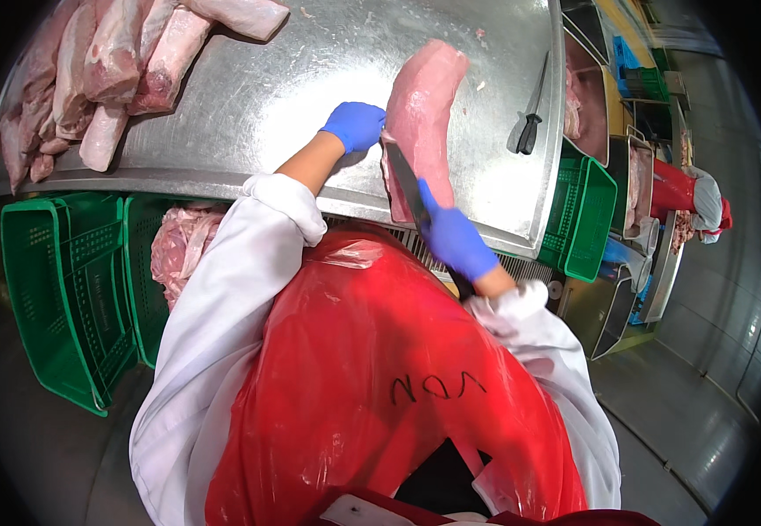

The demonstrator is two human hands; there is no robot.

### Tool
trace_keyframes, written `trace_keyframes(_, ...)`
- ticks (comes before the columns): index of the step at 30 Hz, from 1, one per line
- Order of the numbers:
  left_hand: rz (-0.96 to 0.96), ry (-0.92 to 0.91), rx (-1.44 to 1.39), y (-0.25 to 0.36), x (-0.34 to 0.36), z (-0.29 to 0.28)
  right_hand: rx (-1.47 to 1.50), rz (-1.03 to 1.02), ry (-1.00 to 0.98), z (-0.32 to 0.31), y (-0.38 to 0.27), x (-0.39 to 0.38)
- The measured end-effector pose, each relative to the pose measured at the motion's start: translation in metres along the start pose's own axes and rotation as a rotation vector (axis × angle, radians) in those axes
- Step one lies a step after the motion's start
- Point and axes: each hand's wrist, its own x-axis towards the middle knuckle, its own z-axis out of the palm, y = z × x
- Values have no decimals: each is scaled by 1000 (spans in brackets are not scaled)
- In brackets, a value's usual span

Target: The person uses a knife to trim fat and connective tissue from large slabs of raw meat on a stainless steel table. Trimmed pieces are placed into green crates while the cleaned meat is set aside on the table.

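- The left hand, in a blue glove, rests on the shiny steel table, its fingers curled against the left edge of the long pale pink cut of raw meat; it presses the cut rather than closing round it
- The right hand, also gloved in blue, has its fingers wrapped tight round the handle of a broad-bladed knife; the blade lies against the near end of the pink cut, close to the near table edge
- The cut lies lengthwise on the table, running from the near edge toward the far side, right of centre; it is between the two hands
- A pile of pale raw meat pieces sits at the far left of the table, well apart from the hands
- A second knife with a black handle lies at the right of the table, near the cut but not touching it
- Green plastic crates stand below the table on the left; one holds pink meat scraps; another green crate stands on the right
- A red plastic apron over white sleeves fills the near view
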Motion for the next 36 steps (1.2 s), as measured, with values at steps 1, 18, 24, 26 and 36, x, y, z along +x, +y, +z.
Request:
trace_keyframes(1,-8,-6,10,-6,-4,2,-14,13,-60,-6,-3,-19)
trace_keyframes(18,-38,70,145,29,-38,14,58,36,366,14,11,106)
trace_keyframes(24,0,113,253,22,-42,4,9,40,34,8,-5,53)
trace_keyframes(26,34,129,241,24,-44,-5,-36,34,12,4,3,7)
trace_keyframes(36,175,76,307,56,-60,-39,157,80,-76,-23,-9,37)
